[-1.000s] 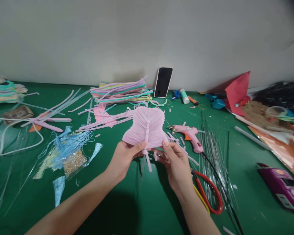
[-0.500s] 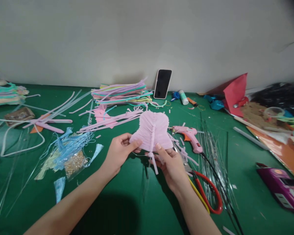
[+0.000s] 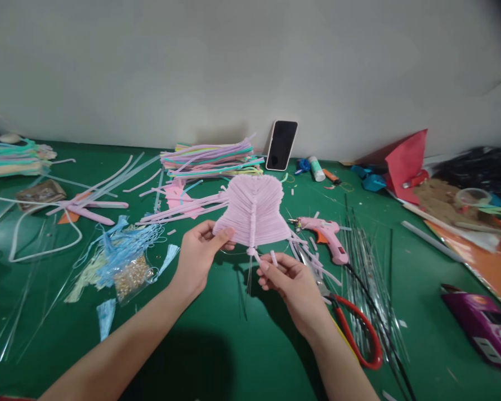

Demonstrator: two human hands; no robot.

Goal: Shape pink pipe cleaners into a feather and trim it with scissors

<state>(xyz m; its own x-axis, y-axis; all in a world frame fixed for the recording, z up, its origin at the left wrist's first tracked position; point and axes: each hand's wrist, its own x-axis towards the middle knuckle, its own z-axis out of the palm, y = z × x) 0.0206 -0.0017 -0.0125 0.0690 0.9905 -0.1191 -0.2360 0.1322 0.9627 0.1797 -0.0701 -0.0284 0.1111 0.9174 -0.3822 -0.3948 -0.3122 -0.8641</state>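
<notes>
A lilac leaf-shaped piece made of pipe cleaners (image 3: 254,210) is held up over the green table, its raised rib running down the middle. My left hand (image 3: 200,250) pinches its lower left corner between thumb and fingers. Below the wide edge, a short pipe cleaner stem comes off a small knot, and thin wires hang down from there. My right hand (image 3: 286,281) is closed on that lilac stem, with the tip sticking out above the fingers. A pink glue gun (image 3: 328,234) and red-handled pliers (image 3: 359,328) lie just right of my right hand.
Bundled pipe cleaners (image 3: 212,157) lie at the back beside a propped phone (image 3: 281,146). Blue tassels (image 3: 127,245) and a bag of gold beads (image 3: 131,277) are at left. Thin metal wires (image 3: 367,273), the glue gun's cord and a purple box (image 3: 484,328) occupy the right.
My right hand has left the piece's lower right edge and moved down onto the stem. The piece has shifted slightly left and up, still in my left hand.
</notes>
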